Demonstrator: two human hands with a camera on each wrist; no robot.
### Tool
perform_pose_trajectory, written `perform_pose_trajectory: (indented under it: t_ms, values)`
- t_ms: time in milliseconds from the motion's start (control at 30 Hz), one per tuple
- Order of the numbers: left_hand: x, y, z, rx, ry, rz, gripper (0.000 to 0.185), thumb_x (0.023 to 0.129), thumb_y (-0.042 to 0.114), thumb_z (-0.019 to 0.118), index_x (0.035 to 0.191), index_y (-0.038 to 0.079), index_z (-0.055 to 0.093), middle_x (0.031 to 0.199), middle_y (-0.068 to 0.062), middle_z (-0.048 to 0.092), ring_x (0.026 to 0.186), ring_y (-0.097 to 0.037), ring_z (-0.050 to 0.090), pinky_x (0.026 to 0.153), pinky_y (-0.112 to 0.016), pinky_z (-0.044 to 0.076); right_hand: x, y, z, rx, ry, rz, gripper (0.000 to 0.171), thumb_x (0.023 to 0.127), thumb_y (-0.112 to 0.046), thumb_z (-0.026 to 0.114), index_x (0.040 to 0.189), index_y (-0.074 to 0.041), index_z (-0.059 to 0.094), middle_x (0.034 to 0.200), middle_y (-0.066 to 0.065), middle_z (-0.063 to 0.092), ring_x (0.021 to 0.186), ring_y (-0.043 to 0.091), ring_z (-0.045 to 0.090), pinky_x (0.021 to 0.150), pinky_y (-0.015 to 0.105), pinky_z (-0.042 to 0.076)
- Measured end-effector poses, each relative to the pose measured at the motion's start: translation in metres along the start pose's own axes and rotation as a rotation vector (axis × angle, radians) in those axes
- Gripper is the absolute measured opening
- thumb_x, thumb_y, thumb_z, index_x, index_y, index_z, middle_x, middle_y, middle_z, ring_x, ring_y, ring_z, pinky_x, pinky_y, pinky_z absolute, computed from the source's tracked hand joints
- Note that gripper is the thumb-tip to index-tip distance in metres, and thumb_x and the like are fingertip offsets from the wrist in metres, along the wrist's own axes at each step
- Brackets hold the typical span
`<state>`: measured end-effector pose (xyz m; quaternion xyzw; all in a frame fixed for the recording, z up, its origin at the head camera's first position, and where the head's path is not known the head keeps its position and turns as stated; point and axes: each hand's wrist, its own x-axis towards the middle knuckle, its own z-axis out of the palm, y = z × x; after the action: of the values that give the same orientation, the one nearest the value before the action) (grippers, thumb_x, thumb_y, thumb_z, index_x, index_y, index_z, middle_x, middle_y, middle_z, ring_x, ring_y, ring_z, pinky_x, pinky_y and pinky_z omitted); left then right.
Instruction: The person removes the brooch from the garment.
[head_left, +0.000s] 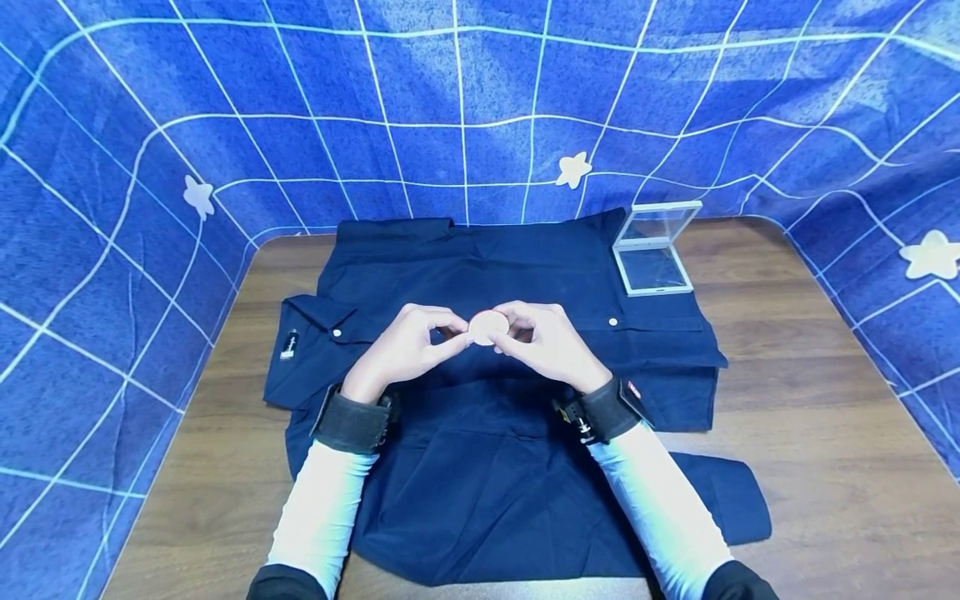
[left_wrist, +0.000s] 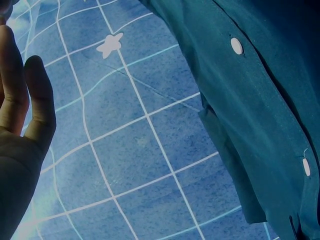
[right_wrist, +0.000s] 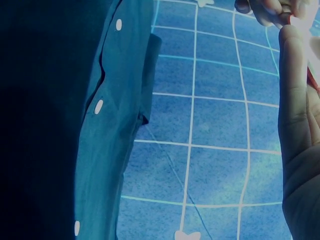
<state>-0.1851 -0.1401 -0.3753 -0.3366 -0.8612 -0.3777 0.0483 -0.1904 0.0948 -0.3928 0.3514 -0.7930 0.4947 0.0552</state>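
Observation:
Both hands meet around a small round pale disc with a red rim, above a dark navy button-up shirt spread on the table. My right hand pinches its right side, thumb over the face. At the opposite edge, the thumb and index fingertips of my left hand pinch the disc. Part of the red rim shows beside the right hand in the right wrist view. Only some fingers of the left hand appear in the left wrist view, where the disc is out of sight.
An open square case with a clear lid stands on the shirt's far right part. The shirt collar lies at the left. Wood tabletop shows on both sides. A blue gridded cloth with stars surrounds the table.

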Motion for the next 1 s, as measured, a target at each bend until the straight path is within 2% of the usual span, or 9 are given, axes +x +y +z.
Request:
perform_pose_trajectory:
  t_ms: [333,567,733,900,1000]
  values:
    - [0.000,-0.002,0.000,0.012,0.010,0.016,0.008,0.089,0.016,0.072,0.093,0.010,0.075,0.083,0.000,0.071,0.077,-0.010,0.063,0.072,-0.028,0.053,0.000,0.000,0.000,0.008,-0.007,0.016,0.019,0.094,-0.017,0.066,0.111,-0.010,0.070,0.077,0.000,0.072,0.066,0.007,0.067,0.057,0.032,0.055]
    - [0.001,0.000,-0.001,0.023,0.019,0.018,0.010,0.091,0.017,0.070,0.095,0.009,0.075,0.085,-0.001,0.071,0.078,-0.011,0.062,0.071,-0.029,0.052,0.000,-0.002,-0.003,0.054,-0.016,0.071,0.019,0.098,-0.018,0.061,0.110,-0.007,0.070,0.086,0.006,0.074,0.072,0.021,0.073,0.065,0.030,0.059]
    - [0.003,0.003,0.000,-0.003,0.098,-0.088,0.014,0.094,0.021,0.066,0.096,0.010,0.075,0.082,-0.001,0.071,0.071,-0.011,0.061,0.064,-0.027,0.050,-0.001,-0.001,-0.005,0.030,0.020,0.074,0.017,0.097,-0.018,0.062,0.106,-0.006,0.070,0.082,0.007,0.074,0.070,0.026,0.071,0.062,0.025,0.056]
    - [0.006,0.007,0.007,-0.147,0.137,-0.254,0.021,0.097,0.027,0.062,0.095,0.009,0.072,0.078,-0.005,0.072,0.065,-0.014,0.065,0.060,-0.028,0.051,-0.001,0.000,-0.008,-0.041,0.079,0.038,0.012,0.096,-0.015,0.064,0.102,-0.007,0.070,0.082,0.004,0.072,0.068,0.015,0.066,0.058,0.024,0.053]
    - [0.008,0.009,0.010,-0.235,0.162,-0.333,0.024,0.097,0.030,0.061,0.092,0.009,0.070,0.077,-0.007,0.072,0.065,-0.016,0.067,0.062,-0.029,0.052,-0.001,0.000,-0.010,-0.069,0.101,0.022,0.010,0.095,-0.014,0.065,0.101,-0.009,0.071,0.088,0.003,0.071,0.073,0.011,0.062,0.061,0.025,0.053]
